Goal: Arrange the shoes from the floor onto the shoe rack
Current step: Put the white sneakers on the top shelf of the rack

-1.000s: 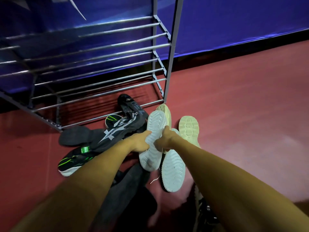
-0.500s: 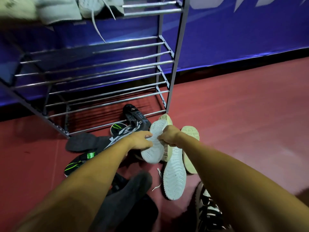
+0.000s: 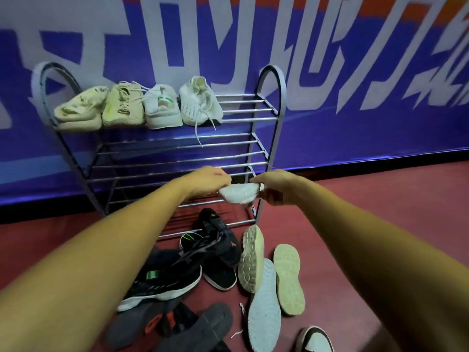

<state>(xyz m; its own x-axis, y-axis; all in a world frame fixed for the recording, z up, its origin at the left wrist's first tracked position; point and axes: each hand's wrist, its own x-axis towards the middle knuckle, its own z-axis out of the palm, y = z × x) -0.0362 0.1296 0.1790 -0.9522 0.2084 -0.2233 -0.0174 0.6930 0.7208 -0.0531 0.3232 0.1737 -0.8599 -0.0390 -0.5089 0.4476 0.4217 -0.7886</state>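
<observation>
Both hands hold one white shoe point(image 3: 239, 193) in the air, sole toward me, in front of the metal shoe rack point(image 3: 269, 118). My left hand point(image 3: 209, 181) grips its left end and my right hand point(image 3: 275, 186) grips its right end. Several pale shoes point(image 3: 162, 107) stand in a row on the rack's top shelf. The lower shelves hold nothing. On the red floor below lie black sneakers point(image 3: 213, 247), a black-and-green sneaker point(image 3: 165, 283), two cream shoes point(image 3: 252, 257) sole up and a white shoe point(image 3: 264, 308) sole up.
A blue banner wall point(image 3: 355, 123) with large white letters runs behind the rack. Dark sandals point(image 3: 193, 326) lie at the bottom of the pile. A black-and-white sneaker point(image 3: 314, 339) sits at the lower edge. Bare red floor point(image 3: 380, 212) spreads to the right.
The white shoe has been lifted off the floor pile and raised in both hands to the rack's lower shelves. The view has tilted up, showing the top shelf.
</observation>
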